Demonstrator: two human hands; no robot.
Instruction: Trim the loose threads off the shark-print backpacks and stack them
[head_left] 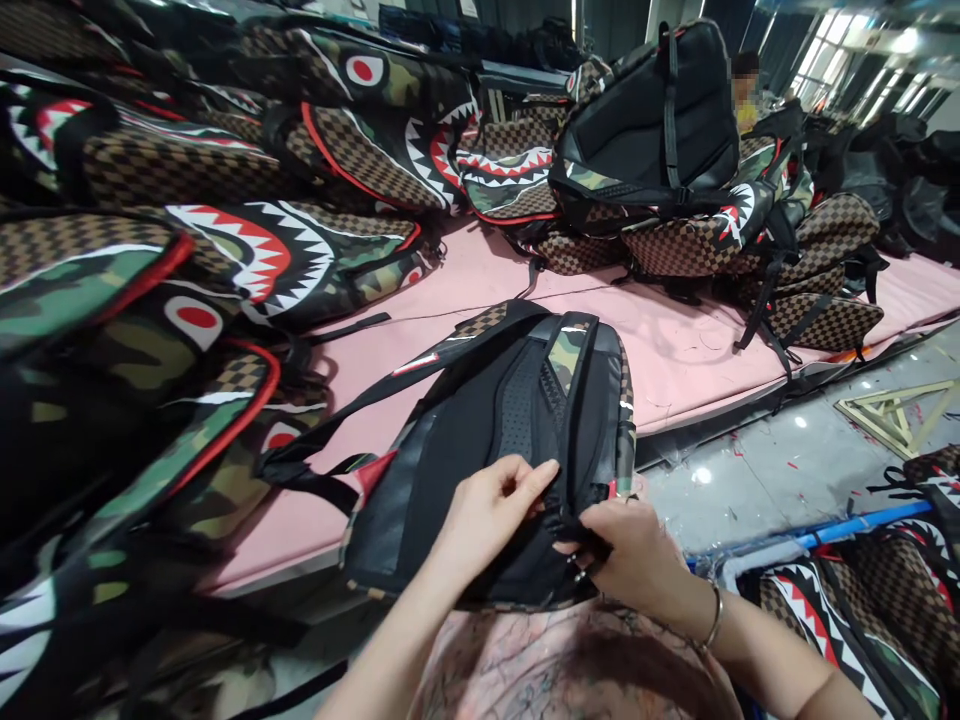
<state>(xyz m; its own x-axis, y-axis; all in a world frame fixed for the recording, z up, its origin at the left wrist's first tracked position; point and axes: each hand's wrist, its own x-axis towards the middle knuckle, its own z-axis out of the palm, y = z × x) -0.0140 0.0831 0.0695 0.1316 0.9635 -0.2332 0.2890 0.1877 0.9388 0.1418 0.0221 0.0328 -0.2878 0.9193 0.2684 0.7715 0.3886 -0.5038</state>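
Observation:
A black backpack (465, 450) with camouflage and checkered trim lies back side up on the pink table edge, close to my body. My left hand (499, 510) is closed, thumb and fingers pinched at the strap over the lower middle of the back panel. On the right, my right hand (626, 550) is wrapped round the lower end of the black shoulder strap (576, 420), near the bag's lower right corner. The other strap (360, 410) stretches out loosely to the left. What lies under my fingers is partly hidden.
Shark-print backpacks (262, 260) are heaped at the left and back. More bags (675, 150) stand at the back right on the pink table (675, 350). A blue-railed cart (847, 530) holds bags at the lower right. A person (745, 95) is far behind.

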